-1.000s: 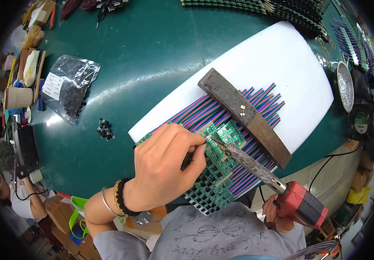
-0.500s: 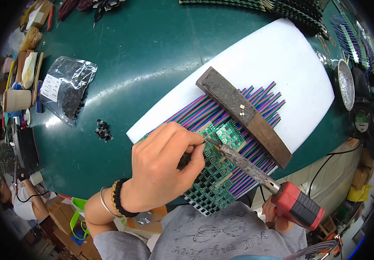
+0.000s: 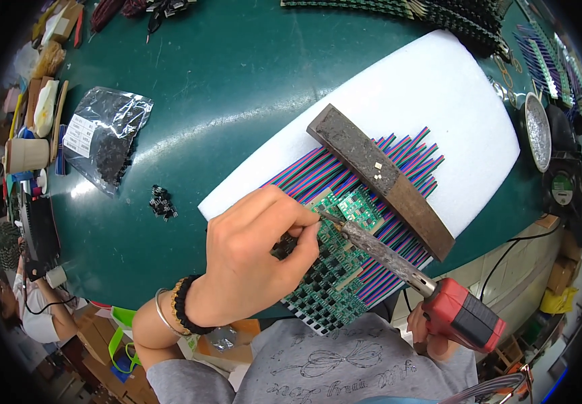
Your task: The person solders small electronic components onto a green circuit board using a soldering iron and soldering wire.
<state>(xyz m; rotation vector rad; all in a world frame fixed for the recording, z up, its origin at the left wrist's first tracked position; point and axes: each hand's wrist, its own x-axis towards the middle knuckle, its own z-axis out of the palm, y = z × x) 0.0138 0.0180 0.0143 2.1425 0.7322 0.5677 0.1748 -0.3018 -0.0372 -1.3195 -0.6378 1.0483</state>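
Note:
My left hand (image 3: 254,259) is in a pinch over the circuit boards, thumb and forefinger together; what is between the fingertips is too small to make out. My right hand (image 3: 426,333) grips the red and black handle of a soldering iron (image 3: 389,252). The iron's tip reaches the boards right beside my left fingertips. Under both lies a panel of green circuit boards (image 3: 351,286) with rows of black parts. Striped ribbon wires (image 3: 291,168) run out from the boards across a white foam sheet (image 3: 432,87).
A dark bar (image 3: 405,202) with small pale bits on it lies across the wires. Small black parts (image 3: 162,203) are piled left, near a clear bag (image 3: 106,138) of such parts. A round metal dish (image 3: 538,131) stands right. Another person (image 3: 45,313) sits far left.

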